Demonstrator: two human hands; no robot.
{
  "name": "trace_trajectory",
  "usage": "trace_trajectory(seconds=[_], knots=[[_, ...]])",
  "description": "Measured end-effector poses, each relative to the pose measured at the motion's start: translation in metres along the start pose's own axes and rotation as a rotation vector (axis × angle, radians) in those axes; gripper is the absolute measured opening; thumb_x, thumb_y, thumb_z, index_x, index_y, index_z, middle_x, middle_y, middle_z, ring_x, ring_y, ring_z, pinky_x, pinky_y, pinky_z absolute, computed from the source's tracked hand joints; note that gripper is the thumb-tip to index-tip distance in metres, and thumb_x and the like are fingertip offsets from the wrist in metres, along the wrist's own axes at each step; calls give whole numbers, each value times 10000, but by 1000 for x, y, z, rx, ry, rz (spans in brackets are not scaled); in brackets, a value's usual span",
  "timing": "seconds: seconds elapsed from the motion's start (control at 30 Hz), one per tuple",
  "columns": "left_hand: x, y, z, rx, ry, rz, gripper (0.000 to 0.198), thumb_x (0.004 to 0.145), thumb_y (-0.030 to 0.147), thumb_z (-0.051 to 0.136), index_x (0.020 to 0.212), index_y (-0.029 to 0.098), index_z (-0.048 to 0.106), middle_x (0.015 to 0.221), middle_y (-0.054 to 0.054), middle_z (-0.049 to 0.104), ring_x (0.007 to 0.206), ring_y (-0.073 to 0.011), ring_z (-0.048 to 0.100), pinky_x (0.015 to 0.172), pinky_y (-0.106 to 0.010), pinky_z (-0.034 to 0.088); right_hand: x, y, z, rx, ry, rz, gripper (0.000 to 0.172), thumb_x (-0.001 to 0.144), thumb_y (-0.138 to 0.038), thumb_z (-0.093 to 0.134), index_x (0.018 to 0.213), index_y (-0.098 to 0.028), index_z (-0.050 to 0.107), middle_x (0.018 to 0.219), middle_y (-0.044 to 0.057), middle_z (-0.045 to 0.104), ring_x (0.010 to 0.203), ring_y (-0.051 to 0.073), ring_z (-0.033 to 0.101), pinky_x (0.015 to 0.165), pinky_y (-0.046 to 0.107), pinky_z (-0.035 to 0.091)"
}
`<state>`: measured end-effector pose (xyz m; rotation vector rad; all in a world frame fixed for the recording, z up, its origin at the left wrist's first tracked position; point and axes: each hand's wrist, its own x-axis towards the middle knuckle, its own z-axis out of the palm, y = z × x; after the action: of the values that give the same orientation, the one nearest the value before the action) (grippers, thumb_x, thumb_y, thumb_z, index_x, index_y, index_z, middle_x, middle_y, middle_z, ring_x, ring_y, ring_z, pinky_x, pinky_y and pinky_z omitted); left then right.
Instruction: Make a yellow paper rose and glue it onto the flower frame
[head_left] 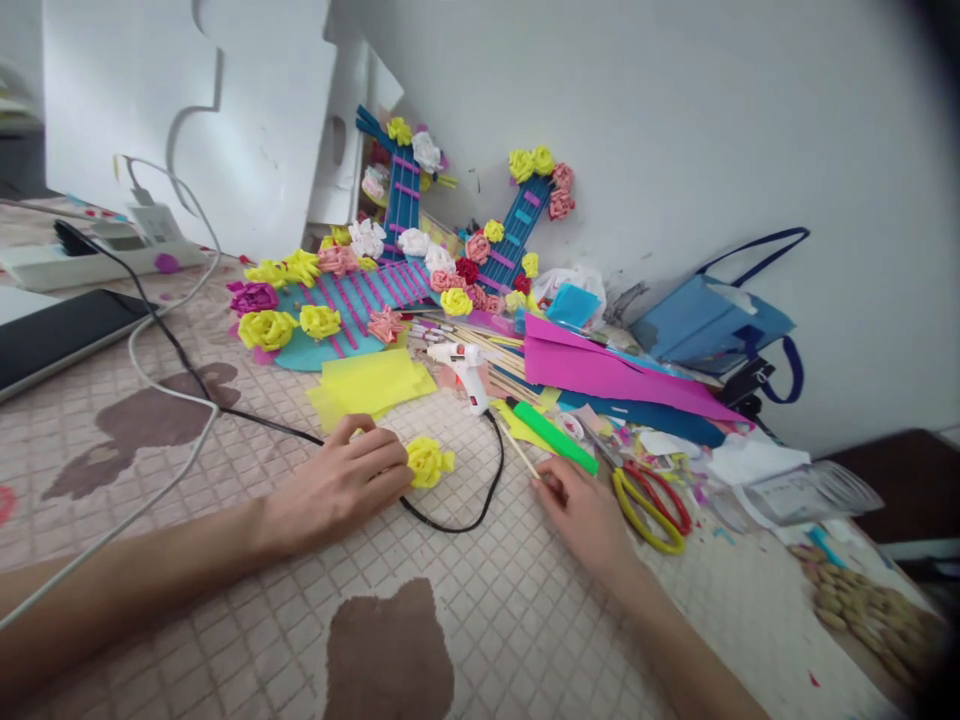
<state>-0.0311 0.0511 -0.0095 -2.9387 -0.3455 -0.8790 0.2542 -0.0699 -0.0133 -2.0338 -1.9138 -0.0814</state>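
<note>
My left hand (346, 482) rests low over the table with its fingers curled closed. A yellow crepe-paper flower (427, 462) shows at its fingertips, and the hand hides the grip. Between thumb and fingers, my right hand (576, 500) pinches a thin wooden stick (519, 444) that slants up and left. Beyond the hands a white glue gun (469, 375) lies with its nozzle to the left. Its black cord (480, 522) loops in front of the flower and runs behind my left hand. A green marker-like tube (555, 437) lies just above my right hand.
Yellow-and-red-handled scissors (651, 508) lie right of my right hand. Yellow sheets (371, 385), a magenta sheet (607, 370) and wooden sticks (495, 360) lie behind. Flower-covered blue guitar shapes (352, 305) lean at the back. A white cable (180, 470) crosses my left forearm; peanuts (862, 615) sit right.
</note>
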Motion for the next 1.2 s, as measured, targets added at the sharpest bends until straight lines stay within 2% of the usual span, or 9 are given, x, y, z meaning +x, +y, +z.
trace_trajectory(seconds=[0.3,0.43,0.63,0.73,0.8,0.87,1.0,1.1,1.2], knots=[[0,-5,-2,-26,-44,4,157,922,146,436,822,169,556,807,-11,617,826,-157,529,862,-374,305,55,5,19,-57,46,-46,84,836,-282,528,824,-202,547,684,13,627,621,183,586,548,272,405],[1,-9,-7,-43,-44,2,173,927,140,428,814,168,557,803,-8,624,821,-156,529,858,-376,294,51,1,17,-24,-5,-57,59,835,-246,524,806,-199,543,703,10,626,625,177,592,558,275,420],[1,-19,-6,-75,-31,23,192,941,160,406,830,173,563,795,-11,616,827,-160,531,865,-379,290,39,-8,5,104,17,-17,83,854,-227,497,852,-193,572,783,26,629,672,164,604,617,279,462],[0,-21,-4,-80,-45,31,198,940,152,399,830,173,563,793,-9,609,833,-160,535,877,-380,290,57,-11,3,163,71,-16,97,854,-244,503,885,-185,574,814,41,616,702,169,592,643,288,469],[0,-21,-3,-74,-46,33,203,940,149,394,830,175,562,792,-5,604,822,-154,540,882,-377,293,79,-15,7,199,103,-70,138,834,-280,540,916,-180,585,867,60,618,767,186,588,679,304,473],[-1,-21,-3,-62,-54,35,208,942,151,389,828,178,561,792,-1,602,807,-146,542,884,-376,295,103,-21,16,222,77,-135,225,800,-319,586,968,-170,598,903,75,622,812,204,588,722,324,469],[-2,-21,-3,-34,-87,34,200,947,172,386,848,186,560,809,-4,618,828,-151,540,882,-383,294,139,-37,35,230,2,-135,296,736,-376,639,918,-142,624,816,70,646,725,207,588,655,307,446],[-2,-22,-3,-36,-86,20,189,944,171,397,849,184,560,816,-2,624,834,-150,545,876,-384,300,146,-48,40,280,-19,-76,260,772,-399,587,818,-148,637,731,50,645,668,194,576,617,291,422],[-2,-23,-4,-49,-85,10,172,939,165,414,850,177,561,822,0,624,846,-154,556,874,-389,307,133,-52,30,392,-16,-19,260,793,-396,555,780,-148,632,691,29,629,621,170,550,570,270,409]])
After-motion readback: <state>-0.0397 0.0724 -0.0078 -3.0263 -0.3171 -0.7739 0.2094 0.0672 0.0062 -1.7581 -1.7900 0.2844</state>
